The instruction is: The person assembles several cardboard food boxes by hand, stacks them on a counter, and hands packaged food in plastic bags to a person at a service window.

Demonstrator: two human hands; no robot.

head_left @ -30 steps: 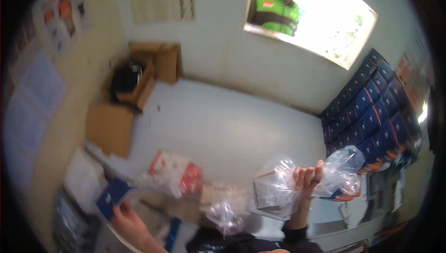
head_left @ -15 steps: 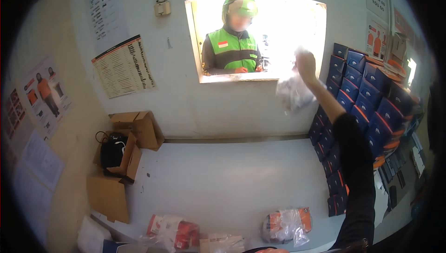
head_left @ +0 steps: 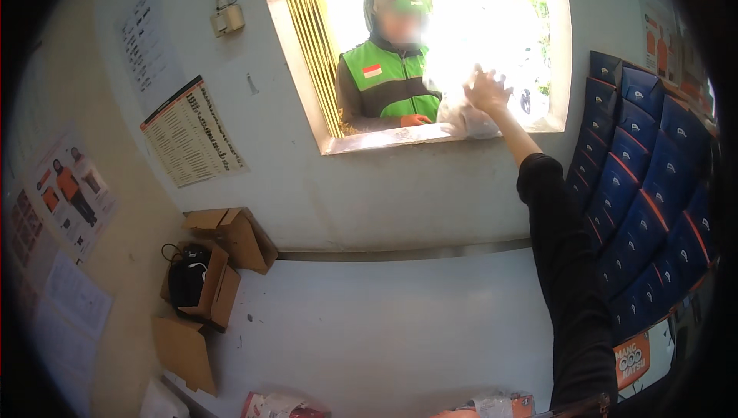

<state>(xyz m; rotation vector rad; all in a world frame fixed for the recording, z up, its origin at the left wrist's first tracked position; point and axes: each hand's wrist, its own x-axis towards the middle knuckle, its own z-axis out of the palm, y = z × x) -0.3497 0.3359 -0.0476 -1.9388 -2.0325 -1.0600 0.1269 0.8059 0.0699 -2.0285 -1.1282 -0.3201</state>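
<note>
My right arm stretches up to the window opening [head_left: 330, 147] in the far wall. There my right hand [head_left: 489, 92] is open, its fingers spread, just above a clear plastic bag [head_left: 470, 123] that rests at the sill. Glare washes out the bag's upper part and contents. On the other side, a person in a green helmet and a green and black vest [head_left: 388, 80] stands with a hand [head_left: 415, 120] near the sill, left of the bag. My left hand is out of the picture.
A white table [head_left: 384, 318] lies below the window. Open cardboard boxes [head_left: 223, 287] stand at its left, one holding a black item. Stacked dark blue boxes [head_left: 630, 164] line the right side. Two plastic-wrapped packages, one red [head_left: 280, 405] and one orange [head_left: 492, 405], lie at the near edge.
My right hand has carried the plastic bag left to the window sill, and its closed fingers have spread. The view has shifted up, closer to the window.
</note>
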